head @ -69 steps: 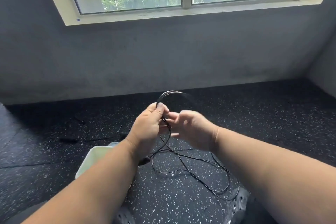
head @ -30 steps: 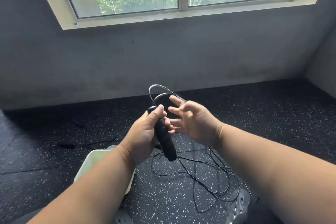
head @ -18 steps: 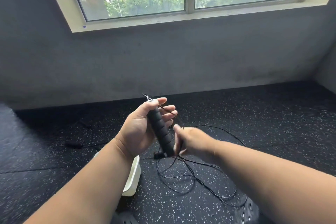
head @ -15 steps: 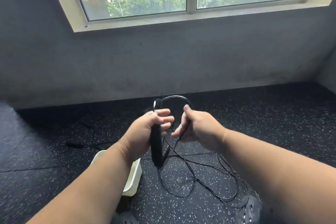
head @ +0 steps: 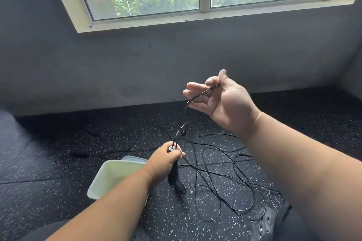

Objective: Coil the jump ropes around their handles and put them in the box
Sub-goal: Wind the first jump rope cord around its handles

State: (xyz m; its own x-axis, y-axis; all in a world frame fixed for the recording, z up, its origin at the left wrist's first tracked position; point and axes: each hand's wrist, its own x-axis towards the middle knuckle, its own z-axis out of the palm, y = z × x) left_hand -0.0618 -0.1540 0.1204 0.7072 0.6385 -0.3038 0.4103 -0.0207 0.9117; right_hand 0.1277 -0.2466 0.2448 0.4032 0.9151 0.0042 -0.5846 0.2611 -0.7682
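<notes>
Left hand: fingers curled round a black handle, held upright, low and near centre, its metal-ringed cap facing up.
Right hand: raised far right of the left; thumb and forefinger pinch the rope, other fingers loosely spread.
Rope in hand: thin black cord, running from the handle cap up to the right hand; the rest lies in loose loops on the floor, near right.
Second handle: on the floor just below the gripped one.
Box: pale, open, near left, partly behind the left forearm; nothing seen inside.
Other rope: dark handle and cord on the floor, far left; another dark piece lies beyond it.
Count: two ropes apparent; one box; two hands.
Progress: early, by my judgement. Few if any turns show on the handle, most cord is still loose, nothing boxed, and the other rope is untouched.
</notes>
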